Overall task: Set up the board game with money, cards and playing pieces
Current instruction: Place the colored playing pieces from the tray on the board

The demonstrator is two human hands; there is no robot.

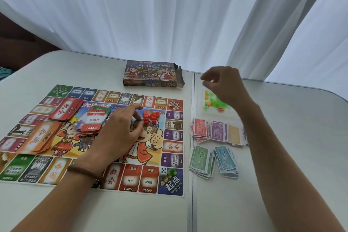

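Left hand (120, 128), fingers spread, touches red houses (150, 117); right hand (226, 84) hovers curled over piece bag (212, 103), hold unclear. Left palm may sweep the card stack (94, 120) beside it.

The board (170, 184) lies flat on the counter (131, 213). On it rest a fanned red card stack (66, 109), a fanned orange stack (40, 137), a loose pile of deed cards (93, 121) and, near the middle, a cluster of red houses (150, 116). A white die (163, 170) and a green piece (171, 172) sit on the blue corner square. Right of the board lie piles of red notes (200, 130), purple notes (218, 132), tan notes (234, 133), green notes (200, 160) and blue notes (226, 162).
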